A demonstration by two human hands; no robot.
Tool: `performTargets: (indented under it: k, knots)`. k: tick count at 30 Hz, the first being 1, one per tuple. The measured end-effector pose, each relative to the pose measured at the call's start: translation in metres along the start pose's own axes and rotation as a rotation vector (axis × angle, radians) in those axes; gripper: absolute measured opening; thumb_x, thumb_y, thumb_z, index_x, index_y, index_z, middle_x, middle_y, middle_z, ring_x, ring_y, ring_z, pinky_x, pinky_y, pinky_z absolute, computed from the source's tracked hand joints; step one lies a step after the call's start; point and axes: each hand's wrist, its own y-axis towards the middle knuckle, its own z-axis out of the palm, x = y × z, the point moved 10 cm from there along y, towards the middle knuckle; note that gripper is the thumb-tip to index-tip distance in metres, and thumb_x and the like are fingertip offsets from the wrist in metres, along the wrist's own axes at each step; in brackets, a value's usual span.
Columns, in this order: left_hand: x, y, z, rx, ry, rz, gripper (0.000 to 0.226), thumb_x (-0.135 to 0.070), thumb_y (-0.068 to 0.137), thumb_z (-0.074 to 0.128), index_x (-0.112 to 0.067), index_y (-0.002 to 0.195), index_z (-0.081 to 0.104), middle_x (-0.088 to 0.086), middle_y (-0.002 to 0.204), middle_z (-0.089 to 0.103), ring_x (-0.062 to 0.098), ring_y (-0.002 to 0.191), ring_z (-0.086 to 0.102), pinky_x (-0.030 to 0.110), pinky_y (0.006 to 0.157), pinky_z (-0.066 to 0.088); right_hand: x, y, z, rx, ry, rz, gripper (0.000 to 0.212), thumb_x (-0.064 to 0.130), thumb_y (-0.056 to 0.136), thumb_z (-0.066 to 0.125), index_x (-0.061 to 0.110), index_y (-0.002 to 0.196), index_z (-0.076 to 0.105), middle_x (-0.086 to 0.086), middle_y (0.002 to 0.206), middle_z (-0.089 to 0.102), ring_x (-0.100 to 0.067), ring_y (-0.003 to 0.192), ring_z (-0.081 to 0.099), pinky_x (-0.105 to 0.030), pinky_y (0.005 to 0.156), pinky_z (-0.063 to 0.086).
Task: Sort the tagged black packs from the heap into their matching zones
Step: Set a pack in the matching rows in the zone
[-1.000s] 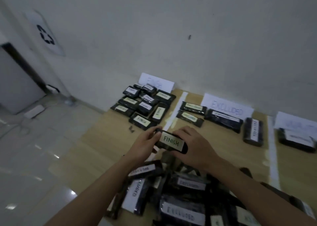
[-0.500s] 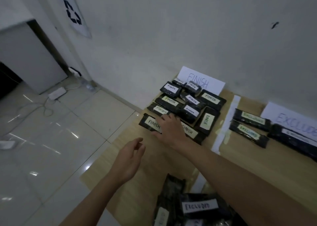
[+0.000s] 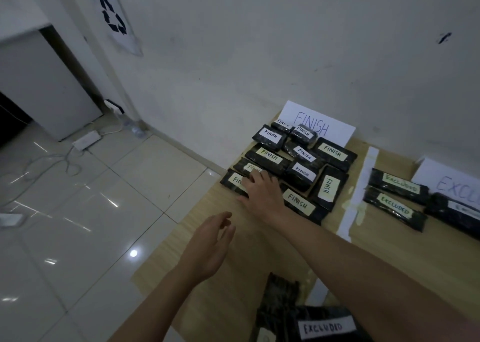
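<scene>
Ten FINISH packs (image 3: 301,175), four EXCLUDED packs (image 3: 397,186), two signs (image 3: 318,126).

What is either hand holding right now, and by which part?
Nothing is gripped. The right hand lies flat with its fingers on a FINISH pack at the front left of the FINISH zone. The left hand hovers open and empty.

Dim, soft focus; glare spots on floor tiles (image 3: 133,253) (wide-angle warp at edges).

FINISH packs (image 3: 298,165) clustered before the FINISH sign (image 3: 318,125) at the wall, tape strip (image 3: 359,191) to their right, EXCLUDED packs (image 3: 397,196) beyond it, heap (image 3: 298,315) nearest the person.
</scene>
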Motion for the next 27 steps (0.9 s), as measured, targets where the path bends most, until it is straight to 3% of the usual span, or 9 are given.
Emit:
performTargets:
  k: [5,9,13,18,21,27]
  knots:
    - [-0.023,0.005,0.011,0.039,0.044,0.054,0.039,-0.028,0.097,0.040,-0.014,0.134,0.043,0.004,0.126,0.054,0.013,0.113,0.050,0.023,0.092,0.039,-0.008,-0.033,-0.018,0.063,0.104,-0.062,0.049,0.043,0.091,0.052,0.016,0.131,0.047,-0.007,0.132,0.045,-0.024,0.122,0.039,-0.038,0.098,0.036]
    - [-0.042,0.000,0.031,0.094,0.045,0.099,0.039,-0.027,0.097,0.041,-0.014,0.133,0.045,0.005,0.127,0.054,0.015,0.115,0.050,0.020,0.089,0.035,-0.023,-0.084,-0.037,0.169,0.369,-0.072,0.037,0.034,0.090,0.057,0.014,0.122,0.057,-0.007,0.119,0.054,-0.021,0.106,0.052,-0.037,0.092,0.043]
    - [-0.062,-0.012,0.051,0.161,0.017,0.159,0.037,-0.025,0.096,0.043,-0.013,0.131,0.046,0.005,0.124,0.055,0.014,0.113,0.051,0.020,0.088,0.035,-0.035,-0.153,-0.056,0.259,0.448,-0.091,0.032,0.024,0.088,0.063,0.013,0.118,0.061,-0.003,0.113,0.061,-0.012,0.097,0.055,-0.017,0.081,0.042]
    - [-0.074,-0.030,0.065,0.229,0.001,0.189,0.035,-0.023,0.096,0.045,-0.010,0.128,0.049,0.007,0.123,0.056,0.015,0.111,0.052,0.022,0.090,0.038,-0.043,-0.232,-0.043,0.483,0.314,-0.120,0.064,0.042,0.077,0.071,0.026,0.134,0.047,0.005,0.125,0.050,-0.010,0.113,0.046,-0.027,0.097,0.039]
    - [-0.080,-0.039,0.069,0.241,0.000,0.206,0.034,-0.022,0.096,0.045,-0.010,0.128,0.049,0.007,0.123,0.056,0.014,0.112,0.051,0.021,0.090,0.037,-0.044,-0.247,-0.032,0.483,0.199,-0.132,0.070,0.044,0.077,0.071,0.027,0.137,0.039,0.006,0.126,0.046,-0.011,0.114,0.043,-0.028,0.094,0.037]
    - [-0.091,-0.049,0.076,0.256,0.016,0.259,0.034,-0.023,0.096,0.044,-0.011,0.128,0.050,0.005,0.125,0.056,0.013,0.113,0.051,0.021,0.092,0.038,-0.046,-0.248,-0.036,0.362,0.246,-0.089,0.055,0.031,0.082,0.068,0.024,0.132,0.045,0.004,0.124,0.049,-0.012,0.113,0.045,-0.030,0.095,0.040]
